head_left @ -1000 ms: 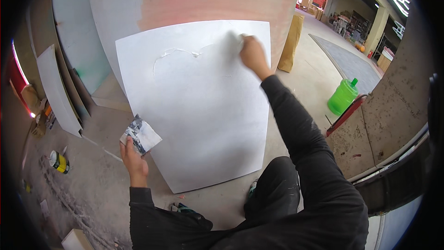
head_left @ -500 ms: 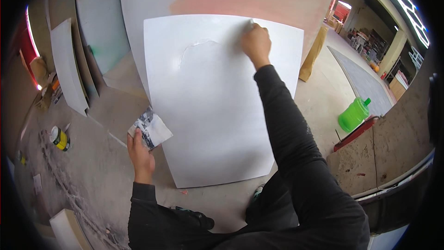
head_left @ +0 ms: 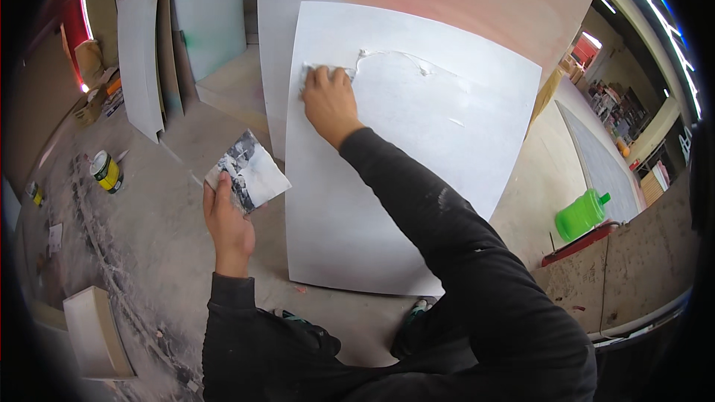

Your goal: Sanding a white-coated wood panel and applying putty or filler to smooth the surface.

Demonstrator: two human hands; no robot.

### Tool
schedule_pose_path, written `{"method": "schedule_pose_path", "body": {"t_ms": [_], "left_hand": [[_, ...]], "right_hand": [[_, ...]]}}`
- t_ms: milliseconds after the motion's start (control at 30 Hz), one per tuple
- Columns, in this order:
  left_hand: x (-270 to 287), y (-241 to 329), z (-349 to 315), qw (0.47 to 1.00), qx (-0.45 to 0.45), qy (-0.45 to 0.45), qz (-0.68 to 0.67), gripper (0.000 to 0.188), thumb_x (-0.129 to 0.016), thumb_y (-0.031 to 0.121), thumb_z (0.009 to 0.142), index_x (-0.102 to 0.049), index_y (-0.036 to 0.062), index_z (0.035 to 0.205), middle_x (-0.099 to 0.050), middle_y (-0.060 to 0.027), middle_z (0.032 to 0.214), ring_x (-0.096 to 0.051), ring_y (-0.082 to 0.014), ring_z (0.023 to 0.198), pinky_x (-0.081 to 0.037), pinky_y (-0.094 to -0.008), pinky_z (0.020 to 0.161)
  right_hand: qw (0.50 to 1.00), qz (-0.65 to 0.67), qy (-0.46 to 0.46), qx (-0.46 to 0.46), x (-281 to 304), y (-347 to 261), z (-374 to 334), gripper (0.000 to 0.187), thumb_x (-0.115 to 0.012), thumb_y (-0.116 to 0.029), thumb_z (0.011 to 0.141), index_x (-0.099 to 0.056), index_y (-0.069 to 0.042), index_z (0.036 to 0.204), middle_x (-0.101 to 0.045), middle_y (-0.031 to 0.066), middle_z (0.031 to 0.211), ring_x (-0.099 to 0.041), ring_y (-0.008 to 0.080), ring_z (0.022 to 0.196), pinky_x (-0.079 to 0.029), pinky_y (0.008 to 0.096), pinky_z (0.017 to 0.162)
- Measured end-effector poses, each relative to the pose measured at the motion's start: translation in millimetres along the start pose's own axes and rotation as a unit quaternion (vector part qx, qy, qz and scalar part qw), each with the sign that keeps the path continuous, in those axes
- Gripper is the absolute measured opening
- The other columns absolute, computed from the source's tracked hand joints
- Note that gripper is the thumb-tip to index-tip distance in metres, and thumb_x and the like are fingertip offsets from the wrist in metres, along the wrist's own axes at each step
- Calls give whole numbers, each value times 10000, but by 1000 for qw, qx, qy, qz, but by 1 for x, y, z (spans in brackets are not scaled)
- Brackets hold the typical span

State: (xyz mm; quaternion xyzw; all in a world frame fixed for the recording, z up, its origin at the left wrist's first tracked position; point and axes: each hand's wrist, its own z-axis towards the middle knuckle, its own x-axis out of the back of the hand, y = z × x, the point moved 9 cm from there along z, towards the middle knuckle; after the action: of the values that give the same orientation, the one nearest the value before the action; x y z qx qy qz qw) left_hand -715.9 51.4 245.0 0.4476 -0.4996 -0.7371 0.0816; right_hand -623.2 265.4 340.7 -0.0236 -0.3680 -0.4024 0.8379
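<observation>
A large white panel [head_left: 402, 179] leans upright in front of me. Near its upper left edge, my right hand [head_left: 330, 104] is closed round a flat putty scraper [head_left: 348, 72], pressed against the surface; the fingers hide most of it. To the right of this hand, ridges and lumps of white putty [head_left: 424, 69] mark the panel. My left hand [head_left: 231, 225] grips a small square putty board [head_left: 257, 171] by its lower left corner, thumb on top. Dark grey and white smears cover the board, which is held just left of the panel.
Behind stands a bigger board [head_left: 462, 0] with a pinkish patch. Thin sheets [head_left: 141, 67] lean at the left. A yellow-and-black can [head_left: 106, 173] is on the floor at left, and a green jug [head_left: 582, 216] at right, beside a red bar [head_left: 579, 244].
My right hand has swept from the panel's upper right to its upper left. A curved putty ridge with lumps now runs across the top. My left hand keeps its hold on the board.
</observation>
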Motion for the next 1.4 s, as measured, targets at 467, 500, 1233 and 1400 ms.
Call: {"method": "schedule_pose_path", "body": {"t_ms": [467, 500, 1233, 1400], "left_hand": [[11, -2, 2, 1000, 23, 8, 13, 326, -521, 295, 965, -507, 146, 1254, -606, -15, 1177, -624, -188, 1008, -512, -399, 692], [15, 1, 1, 999, 25, 13, 17, 333, -522, 302, 963, -503, 147, 1258, -601, -15, 1187, -620, -189, 1019, -512, -401, 695], [8, -12, -22, 998, 25, -38, 47, 381, -546, 276, 961, -486, 121, 1304, -584, -48, 1226, -612, -196, 1074, -534, -365, 752], [14, -9, -21, 994, 59, 17, 87, 367, -522, 289, 969, -503, 107, 1287, -595, -38, 1224, -618, -182, 1066, -521, -353, 767]], "right_hand": [[993, 112, -37, 23, 55, 96, -73, 356, -516, -61, 832, -605, -33, 1176, -598, 163, 1119, -566, 348, 1014, -474, 429, 880], [993, 117, 18, -23, 69, 119, -69, 385, -504, -22, 820, -600, -32, 1193, -597, 176, 1138, -563, 354, 1030, -470, 433, 891], [896, 67, 134, -418, 107, 338, -223, 331, -494, 6, 774, -604, 48, 1084, -617, 262, 948, -594, 418, 887, -472, 480, 766], [837, 121, 164, -508, 124, 405, -210, 217, -507, -60, 750, -626, 51, 894, -642, 256, 791, -629, 424, 811, -482, 475, 719]]}}
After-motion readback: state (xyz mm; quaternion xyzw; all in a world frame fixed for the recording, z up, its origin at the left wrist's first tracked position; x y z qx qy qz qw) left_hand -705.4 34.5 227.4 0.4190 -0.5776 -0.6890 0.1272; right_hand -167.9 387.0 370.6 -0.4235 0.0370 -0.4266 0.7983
